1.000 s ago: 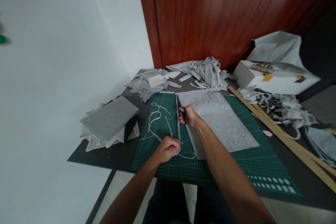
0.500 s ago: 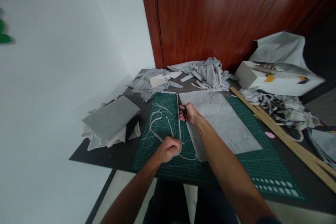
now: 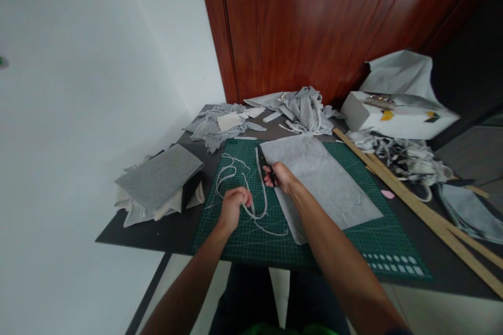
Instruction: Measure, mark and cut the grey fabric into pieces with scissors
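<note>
My right hand (image 3: 277,175) is closed around black scissors (image 3: 271,172), whose blades point away from me beside the left edge of a large grey fabric sheet (image 3: 326,178). Left of it, my left hand (image 3: 237,204) pinches a narrow grey fabric strip (image 3: 264,193), which curves from the fingers and runs up toward the scissors. More thin strips (image 3: 225,172) lie in loose curls on the green cutting mat (image 3: 243,243). The fabric sheet lies flat across the mat, partly under my right forearm.
Folded grey fabric (image 3: 161,175) is stacked at the left. Scraps (image 3: 214,128) and crumpled cloth (image 3: 308,110) lie at the back. On the right are wooden rulers (image 3: 412,201), a white box (image 3: 396,120) and a tangled strip pile (image 3: 404,159).
My left hand has moved left and up with the strip, which now bends in a curve instead of lying straight. The scissors have shifted slightly toward me. The whole view has shifted a little.
</note>
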Motion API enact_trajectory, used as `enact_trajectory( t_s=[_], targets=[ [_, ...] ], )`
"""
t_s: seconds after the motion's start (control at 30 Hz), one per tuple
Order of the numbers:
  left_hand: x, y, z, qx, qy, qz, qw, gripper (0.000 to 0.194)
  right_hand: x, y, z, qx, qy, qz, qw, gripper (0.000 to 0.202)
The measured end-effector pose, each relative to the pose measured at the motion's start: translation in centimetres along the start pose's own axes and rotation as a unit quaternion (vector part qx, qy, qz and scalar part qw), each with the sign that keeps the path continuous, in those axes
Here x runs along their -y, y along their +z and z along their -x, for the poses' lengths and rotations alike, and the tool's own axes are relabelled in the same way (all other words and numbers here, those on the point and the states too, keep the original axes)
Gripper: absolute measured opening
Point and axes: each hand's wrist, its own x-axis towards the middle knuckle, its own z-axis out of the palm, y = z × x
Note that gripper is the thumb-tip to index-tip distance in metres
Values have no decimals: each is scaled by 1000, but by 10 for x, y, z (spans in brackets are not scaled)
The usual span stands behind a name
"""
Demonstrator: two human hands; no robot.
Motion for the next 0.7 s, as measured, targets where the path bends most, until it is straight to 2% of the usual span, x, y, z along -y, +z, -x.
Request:
enact_trajectory(
  t_s=[0.07, 0.13, 0.2, 0.27, 0.3, 0.37, 0.4, 0.43, 0.5, 0.57, 0.63, 0.7],
  targets=[
    [-10, -4, -15, -96, -9, 1, 995, 14, -8, -5, 12, 14, -23, 14, 1000, 24],
    [-22, -12, -33, -146, -34, -33, 988, 15, -15, -11, 24, 18, -33, 26, 999, 24],
    [-33, -21, -51, -186, -33, -137, 972, 17, -21, -17, 37, 19, -29, 30, 999, 26],
    [-41, -27, -66, -208, 6, -330, 921, 15, -25, -24, 52, 31, -33, 28, 999, 26],
    [-45, -28, -72, -212, 30, -421, 881, 14, -27, -27, 59, 39, -40, 27, 998, 24],
    [-49, -20, -79, -212, 87, -551, 802, 27, -29, -35, 72, 48, -65, 27, 996, 19],
    [-49, -11, -82, -187, 116, -590, 777, 35, -30, -39, 77, 47, -79, 27, 995, 17],
    [-48, 1, -83, -138, 146, -612, 765, 40, -32, -44, 80, 37, -88, 28, 995, 17],
    [-41, 31, -86, 44, 199, -625, 753, 40, -35, -54, 83, -3, -96, 37, 995, 18],
    [-29, 62, -90, 215, 225, -614, 725, 39, -40, -66, 83, -56, -107, 64, 991, 16],
    [-14, 88, -93, 309, 218, -604, 701, 49, -44, -80, 82, -111, -129, 120, 978, 13],
    [1, 102, -95, 361, 189, -602, 687, 72, -48, -94, 84, -165, -151, 194, 955, 16]
  ],
)
